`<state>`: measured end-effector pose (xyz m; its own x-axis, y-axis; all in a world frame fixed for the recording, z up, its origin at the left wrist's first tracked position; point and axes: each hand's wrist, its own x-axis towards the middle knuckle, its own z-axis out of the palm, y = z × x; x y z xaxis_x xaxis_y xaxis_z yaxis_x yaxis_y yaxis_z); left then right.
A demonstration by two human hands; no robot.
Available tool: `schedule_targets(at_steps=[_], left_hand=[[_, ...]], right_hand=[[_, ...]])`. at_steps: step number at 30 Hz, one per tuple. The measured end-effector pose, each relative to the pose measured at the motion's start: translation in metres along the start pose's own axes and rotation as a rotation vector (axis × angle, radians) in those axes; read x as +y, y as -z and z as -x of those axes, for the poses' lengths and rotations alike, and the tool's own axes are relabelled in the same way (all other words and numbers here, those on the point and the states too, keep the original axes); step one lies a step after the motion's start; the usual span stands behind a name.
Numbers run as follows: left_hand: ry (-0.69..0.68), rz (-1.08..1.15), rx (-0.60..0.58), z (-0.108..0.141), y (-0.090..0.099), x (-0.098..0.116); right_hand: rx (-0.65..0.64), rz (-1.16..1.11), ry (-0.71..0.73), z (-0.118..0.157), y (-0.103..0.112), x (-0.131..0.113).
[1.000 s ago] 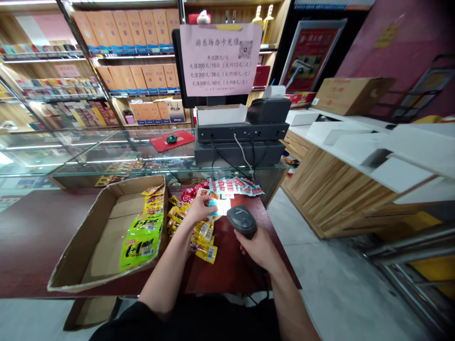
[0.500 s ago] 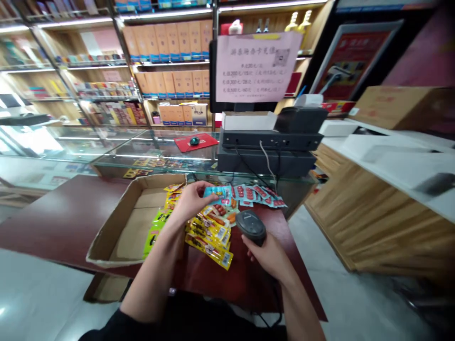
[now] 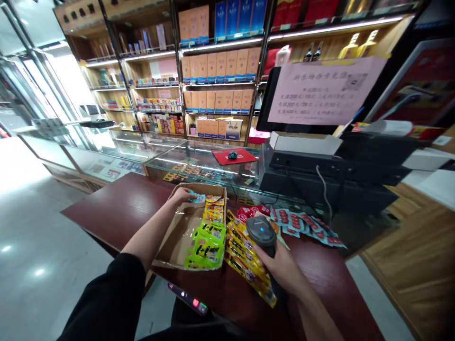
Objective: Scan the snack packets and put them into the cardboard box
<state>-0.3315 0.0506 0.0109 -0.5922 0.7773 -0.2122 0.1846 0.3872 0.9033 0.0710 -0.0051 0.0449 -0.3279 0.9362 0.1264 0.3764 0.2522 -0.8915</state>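
Note:
My left hand (image 3: 182, 194) pinches a light-blue snack packet (image 3: 196, 197) inside the far end of a shallow cardboard box (image 3: 170, 237). Green snack packets (image 3: 206, 246) and small yellow packets (image 3: 214, 208) line the box's right side. My right hand (image 3: 280, 263) is wrapped round a dark barcode scanner (image 3: 262, 232), which shows a small blue light. Under and beside the scanner lie long yellow snack packets (image 3: 245, 255), fanned out on the dark red table (image 3: 145, 199). Red packets (image 3: 252, 211) and a row of light-blue packets (image 3: 302, 222) lie beyond them.
Behind the table runs a glass display counter (image 3: 199, 161) with a mouse (image 3: 232, 155) on a red mat (image 3: 245, 158). A cash register base (image 3: 302, 166) and a monitor with a pink paper sign (image 3: 323, 92) stand at the right. A lit phone (image 3: 187, 298) lies near my lap.
My left hand has carried the light-blue packet leftward from the pile on the table into the box. The view has turned left. My right hand still holds the scanner over the packets.

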Motion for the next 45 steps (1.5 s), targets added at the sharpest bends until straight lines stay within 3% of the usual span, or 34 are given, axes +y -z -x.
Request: schedule_targets(at_steps=[6, 12, 15, 18, 23, 27, 32, 38, 41, 45], left_hand=[[0.029, -0.062, 0.081, -0.024, -0.01, -0.027], [-0.005, -0.119, 0.121, -0.023, -0.013, -0.037], [-0.056, -0.179, 0.113, -0.018, -0.013, -0.032], [-0.195, -0.392, 0.125, -0.014, -0.011, -0.023], [-0.428, -0.676, 0.165, -0.001, -0.017, 0.004], [-0.607, -0.647, 0.036, 0.032, -0.048, 0.041], [-0.775, -0.589, -0.235, 0.086, -0.116, 0.087], [-0.96, -0.852, -0.483, 0.129, -0.189, 0.108], [-0.926, -1.058, -0.592, 0.136, -0.205, 0.11], [-0.943, -1.313, -0.689, 0.133, -0.202, 0.103]], right_hand=[[-0.046, 0.002, -0.027, -0.002, -0.008, -0.009], [-0.066, 0.012, -0.059, -0.002, -0.011, -0.008], [-0.078, 0.01, -0.111, -0.002, -0.01, -0.001], [-0.083, -0.013, -0.165, -0.001, -0.003, 0.006], [0.001, -0.016, -0.119, 0.003, 0.022, 0.014], [0.081, 0.031, -0.161, 0.013, 0.048, 0.018], [0.151, 0.035, -0.181, 0.033, 0.074, 0.028], [0.173, 0.039, -0.186, 0.053, 0.088, 0.049], [0.179, 0.017, -0.181, 0.06, 0.091, 0.055], [0.183, 0.016, -0.187, 0.062, 0.094, 0.06]])
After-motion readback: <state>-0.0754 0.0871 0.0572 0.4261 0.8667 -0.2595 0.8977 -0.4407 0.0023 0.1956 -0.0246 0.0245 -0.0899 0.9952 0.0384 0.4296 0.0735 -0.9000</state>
